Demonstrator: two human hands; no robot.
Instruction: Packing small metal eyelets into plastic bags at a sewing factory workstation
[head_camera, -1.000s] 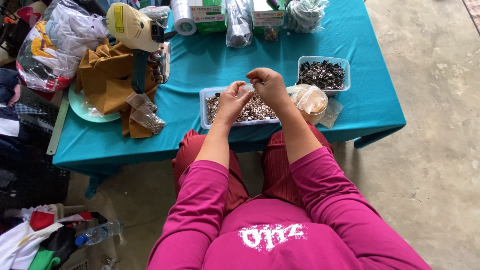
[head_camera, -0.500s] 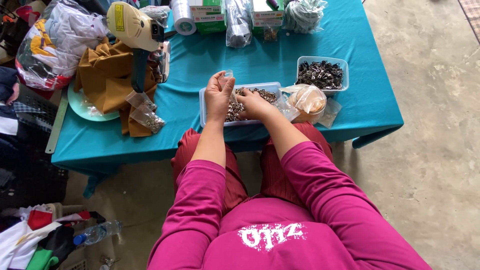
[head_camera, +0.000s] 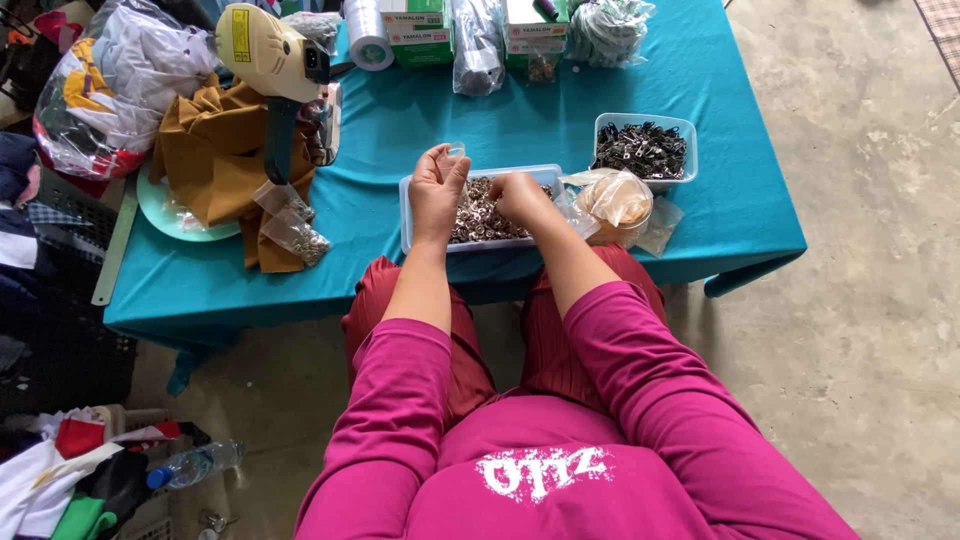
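A clear tray (head_camera: 412, 196) full of small shiny metal bits (head_camera: 478, 212) is set near the front edge of the tabletop (head_camera: 380, 270), which is covered with a teal cloth. The left hand (head_camera: 437, 187) is held up over the left end of the tray. Its fingers (head_camera: 446, 160) are curled in, and something small and see-through is pinched at their tips; what it is cannot be told. The right hand (head_camera: 520, 195) is laid down into the bits in the tray, with its fingers bent. Whether a bit is held there cannot be told.

Just to the right of the tray, a crumpled clear bag (head_camera: 615, 200) with something tan inside is seen. Behind the bag, a second clear tray (head_camera: 643, 150) is filled with dark metal bits. On the left side of the tabletop, brown cloth (head_camera: 210, 150) is piled on a pale green plate (head_camera: 160, 212), and a cream-coloured power tool (head_camera: 268, 55) is stood by it. A water bottle (head_camera: 195, 463) is lying on the floor.
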